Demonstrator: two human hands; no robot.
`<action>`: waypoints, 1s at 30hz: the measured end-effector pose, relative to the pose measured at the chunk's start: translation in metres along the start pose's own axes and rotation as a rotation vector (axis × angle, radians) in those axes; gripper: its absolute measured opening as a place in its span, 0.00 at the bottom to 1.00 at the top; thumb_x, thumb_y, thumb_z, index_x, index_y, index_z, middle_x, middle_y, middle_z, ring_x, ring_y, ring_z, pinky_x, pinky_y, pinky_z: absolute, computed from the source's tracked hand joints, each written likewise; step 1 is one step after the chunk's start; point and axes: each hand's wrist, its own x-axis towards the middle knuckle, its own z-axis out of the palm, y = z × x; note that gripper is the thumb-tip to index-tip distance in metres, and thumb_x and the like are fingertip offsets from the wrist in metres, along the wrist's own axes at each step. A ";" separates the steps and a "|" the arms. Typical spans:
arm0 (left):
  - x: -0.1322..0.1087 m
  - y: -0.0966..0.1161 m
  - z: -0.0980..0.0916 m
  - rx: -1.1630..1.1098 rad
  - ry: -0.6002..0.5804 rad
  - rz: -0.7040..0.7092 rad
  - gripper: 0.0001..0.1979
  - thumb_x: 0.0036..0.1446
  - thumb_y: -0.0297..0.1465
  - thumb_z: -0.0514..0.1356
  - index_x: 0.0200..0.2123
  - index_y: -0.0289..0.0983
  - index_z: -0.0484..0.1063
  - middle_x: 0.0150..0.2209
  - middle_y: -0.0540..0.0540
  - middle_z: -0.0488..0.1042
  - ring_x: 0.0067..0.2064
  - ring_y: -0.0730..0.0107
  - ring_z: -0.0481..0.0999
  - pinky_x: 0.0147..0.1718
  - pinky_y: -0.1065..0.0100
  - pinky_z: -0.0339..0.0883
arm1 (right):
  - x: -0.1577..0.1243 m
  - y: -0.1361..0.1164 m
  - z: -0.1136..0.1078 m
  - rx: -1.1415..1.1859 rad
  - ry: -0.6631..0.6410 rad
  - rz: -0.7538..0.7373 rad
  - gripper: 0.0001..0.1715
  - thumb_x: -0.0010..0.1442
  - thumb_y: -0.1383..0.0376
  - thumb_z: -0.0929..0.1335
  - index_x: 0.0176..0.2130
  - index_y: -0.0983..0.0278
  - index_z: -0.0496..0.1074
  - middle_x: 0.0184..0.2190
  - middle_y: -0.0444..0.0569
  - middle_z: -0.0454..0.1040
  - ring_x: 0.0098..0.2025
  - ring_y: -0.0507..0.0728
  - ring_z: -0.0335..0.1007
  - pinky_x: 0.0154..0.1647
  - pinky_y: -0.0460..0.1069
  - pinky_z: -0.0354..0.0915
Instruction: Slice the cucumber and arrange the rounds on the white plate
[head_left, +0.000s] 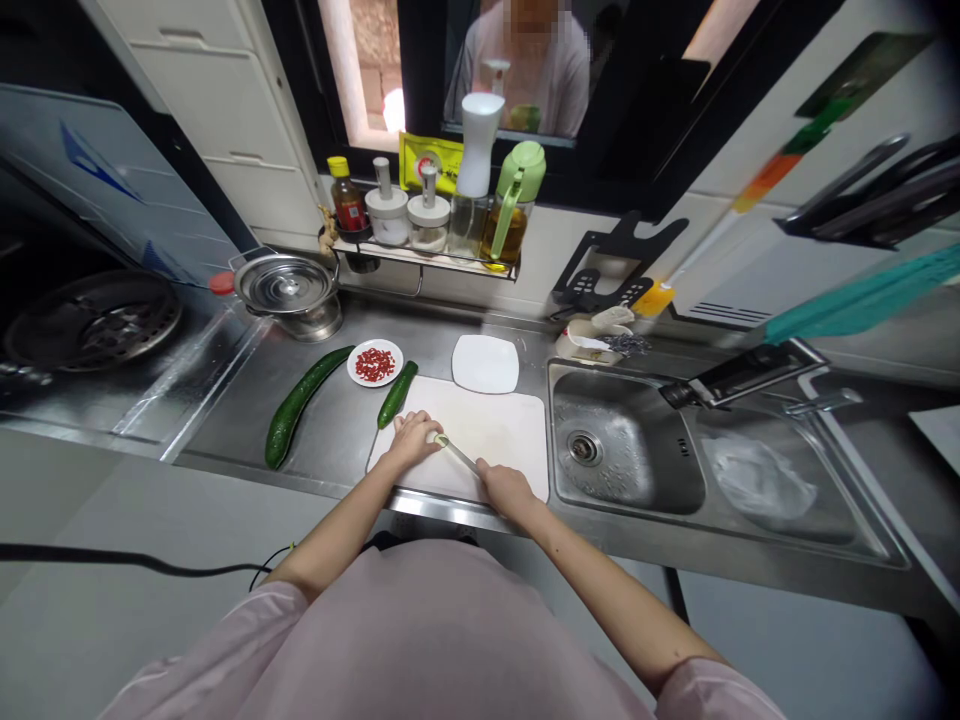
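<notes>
My right hand (511, 492) is closed round the handle of a knife (463, 458), its blade pointing left across the white cutting board (510, 425). At the blade's tip, my left hand (414, 440) pinches a small pale piece with a greenish edge (441, 439); its exact kind is too small to tell. Just beyond my left hand, a short green cucumber piece (397, 395) lies over the board's left edge. Farther left, a long curved green cucumber (304, 408) rests on the steel counter.
A small plate of chopped red pieces (375, 363) and a white square plate (485, 363) stand behind the board. To the right is a steel sink (630, 440) with a faucet (750, 375). A lidded metal pot (292, 290) sits back left, below a rack of seasoning bottles (427, 225).
</notes>
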 end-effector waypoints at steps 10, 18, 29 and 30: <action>-0.001 0.002 -0.001 -0.004 0.001 -0.001 0.12 0.53 0.36 0.63 0.43 0.47 0.75 0.47 0.46 0.69 0.52 0.56 0.63 0.51 0.55 0.49 | 0.002 -0.002 0.001 0.007 0.014 0.011 0.18 0.64 0.73 0.57 0.53 0.63 0.61 0.40 0.58 0.77 0.45 0.59 0.74 0.40 0.49 0.64; -0.001 0.000 -0.001 -0.010 0.013 0.007 0.12 0.53 0.36 0.63 0.42 0.47 0.76 0.46 0.46 0.70 0.52 0.56 0.64 0.50 0.56 0.49 | 0.002 -0.004 -0.002 0.005 0.011 0.018 0.18 0.64 0.73 0.57 0.52 0.63 0.61 0.41 0.57 0.77 0.44 0.58 0.74 0.40 0.48 0.64; 0.000 -0.001 0.001 -0.002 0.003 -0.003 0.12 0.53 0.37 0.64 0.42 0.47 0.76 0.47 0.46 0.69 0.52 0.56 0.63 0.50 0.56 0.48 | 0.003 -0.004 0.000 -0.001 0.015 0.006 0.19 0.63 0.74 0.57 0.52 0.63 0.61 0.40 0.57 0.77 0.44 0.60 0.75 0.40 0.50 0.65; 0.000 0.000 0.001 -0.002 0.003 -0.003 0.12 0.53 0.37 0.64 0.42 0.47 0.76 0.47 0.46 0.69 0.52 0.56 0.63 0.50 0.56 0.48 | 0.003 -0.004 0.000 -0.002 0.015 0.008 0.19 0.63 0.74 0.57 0.52 0.63 0.61 0.40 0.57 0.77 0.44 0.59 0.75 0.40 0.50 0.65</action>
